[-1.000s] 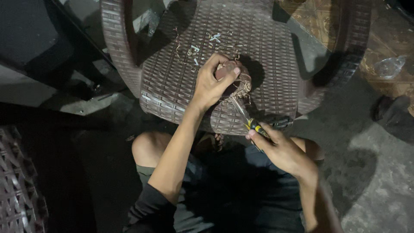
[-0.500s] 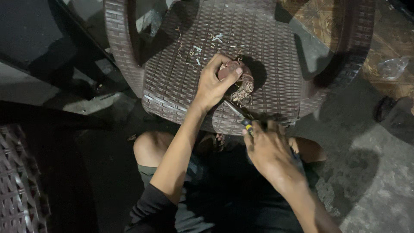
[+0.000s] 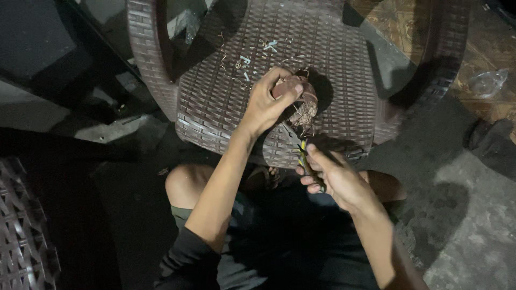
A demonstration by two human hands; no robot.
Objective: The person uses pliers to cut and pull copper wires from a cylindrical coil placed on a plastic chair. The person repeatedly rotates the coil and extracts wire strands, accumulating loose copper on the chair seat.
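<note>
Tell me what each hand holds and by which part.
The left hand grips a brown frayed bundle from above on the wicker chair. The right hand holds a hand tool by its yellow-green handles, tip toward the bundle.

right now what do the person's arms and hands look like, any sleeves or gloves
Both hands are bare, no gloves, rings or watch visible. The left hand leads back along a bare forearm to a dark sleeve pushed up around the elbow. The right hand also has a bare forearm; no sleeve shows on that arm.
</note>
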